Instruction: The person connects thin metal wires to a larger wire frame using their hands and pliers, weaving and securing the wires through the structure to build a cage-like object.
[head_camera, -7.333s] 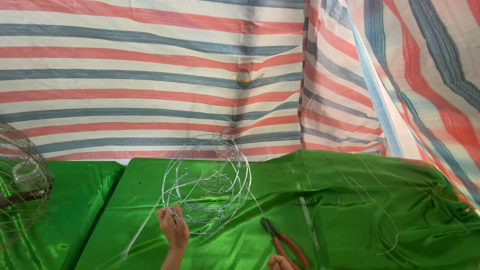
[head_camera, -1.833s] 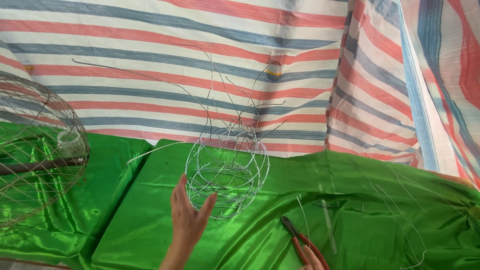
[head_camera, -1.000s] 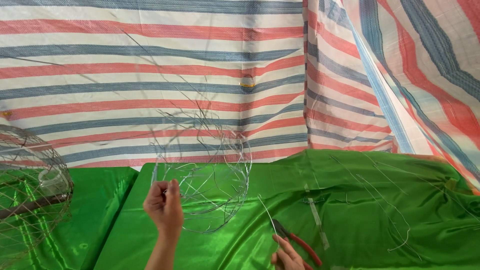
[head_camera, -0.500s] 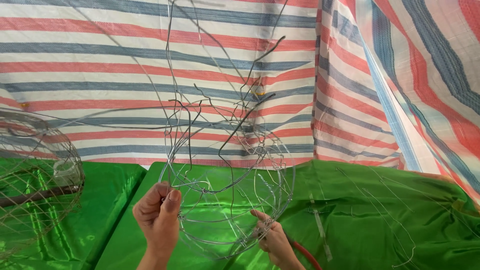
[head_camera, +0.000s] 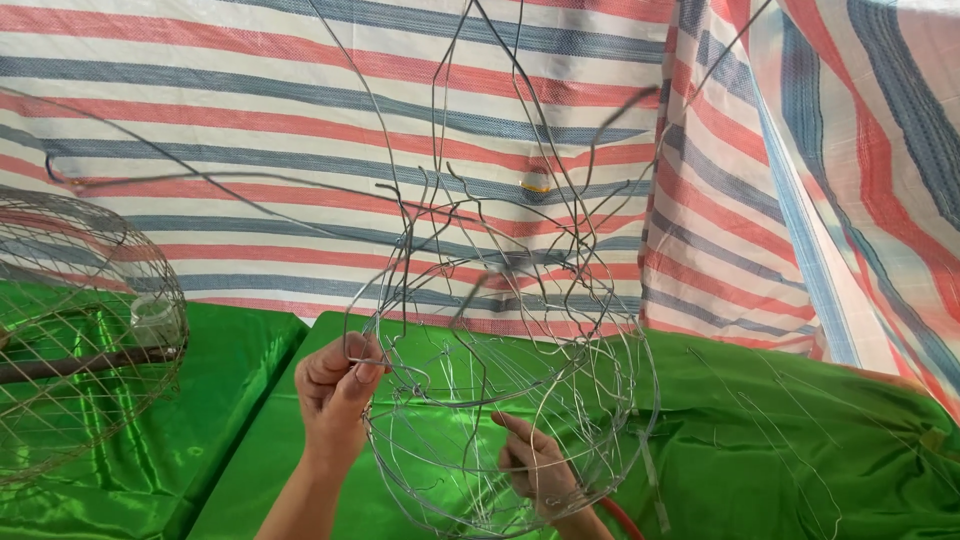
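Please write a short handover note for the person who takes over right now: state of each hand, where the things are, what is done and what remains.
Left hand: pinching the rim of the wire frame at its left side, holding it up over the green cloth.
Right hand: reaching inside the frame, fingers on its wires; a red handle shows just below it.
Done: the lower part of the frame is woven into a round basket shape.
Left: many long wire ends stick up loose and unwoven.
A finished-looking wire basket lies at the left.
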